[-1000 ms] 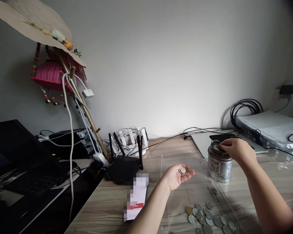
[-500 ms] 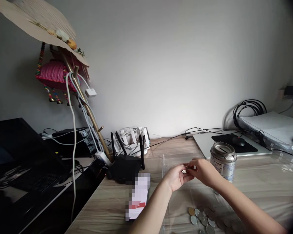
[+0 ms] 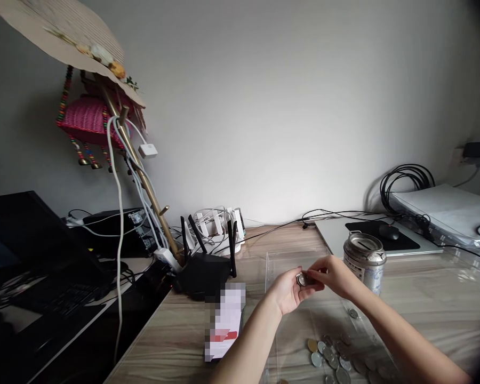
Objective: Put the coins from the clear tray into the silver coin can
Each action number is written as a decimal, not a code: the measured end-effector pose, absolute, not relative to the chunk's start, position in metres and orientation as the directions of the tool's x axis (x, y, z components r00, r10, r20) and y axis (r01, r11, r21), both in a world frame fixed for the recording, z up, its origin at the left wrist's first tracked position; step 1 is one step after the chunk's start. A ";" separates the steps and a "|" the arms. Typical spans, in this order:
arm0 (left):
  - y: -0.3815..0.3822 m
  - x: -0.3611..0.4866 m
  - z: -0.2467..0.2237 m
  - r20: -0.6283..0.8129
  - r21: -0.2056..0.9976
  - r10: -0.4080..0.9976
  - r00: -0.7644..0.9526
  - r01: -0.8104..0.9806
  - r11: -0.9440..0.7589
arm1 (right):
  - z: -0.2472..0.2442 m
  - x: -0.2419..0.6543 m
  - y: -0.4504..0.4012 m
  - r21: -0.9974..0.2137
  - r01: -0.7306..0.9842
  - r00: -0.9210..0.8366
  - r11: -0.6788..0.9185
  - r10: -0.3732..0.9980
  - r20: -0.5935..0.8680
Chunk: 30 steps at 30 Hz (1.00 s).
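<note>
Silvery coins (image 3: 303,279) rest in the fingers of my left hand (image 3: 287,292), which is curled around them above a clear plastic tray (image 3: 269,266). My right hand (image 3: 333,274) meets it from the right, thumb and fingertips pinched at the edge of these coins. Below my hands, several loose coins (image 3: 331,354) lie scattered in the tray, mostly silver with a golden one at the left. A single coin (image 3: 353,313) lies apart, near my right forearm. Just behind that forearm stands a silver tin (image 3: 364,261) with a slotted lid.
A phone (image 3: 228,322) lies left of my left arm, before a black router (image 3: 206,272). At the back right, a mouse (image 3: 389,231) sits on a black pad over a silver laptop (image 3: 332,234). A gold stand (image 3: 144,178) with cables and a hat leans at left.
My right hand has drawn back slightly to the right, baring more of the coins in my left hand. The single coin near my right forearm now shows clearly.
</note>
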<state>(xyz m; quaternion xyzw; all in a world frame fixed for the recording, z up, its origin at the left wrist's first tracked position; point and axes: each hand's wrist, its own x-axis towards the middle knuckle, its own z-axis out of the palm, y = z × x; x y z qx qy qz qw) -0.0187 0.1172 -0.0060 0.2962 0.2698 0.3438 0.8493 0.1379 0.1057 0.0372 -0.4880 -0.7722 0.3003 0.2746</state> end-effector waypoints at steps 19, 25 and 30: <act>0.108 -0.020 0.004 -0.248 0.832 0.817 0.521 -0.317 0.455 | 0.064 0.247 0.119 -0.385 0.914 0.316 -0.130 0.822 0.474; 0.110 -0.021 0.002 -0.256 0.766 0.798 0.546 -0.389 0.512 | 0.069 0.238 0.109 -0.345 0.937 0.208 0.048 0.716 0.666; 0.112 -0.020 -0.002 -0.186 0.745 0.800 0.571 -0.449 0.493 | 0.060 0.173 0.091 -0.279 0.873 -0.125 0.400 0.736 0.665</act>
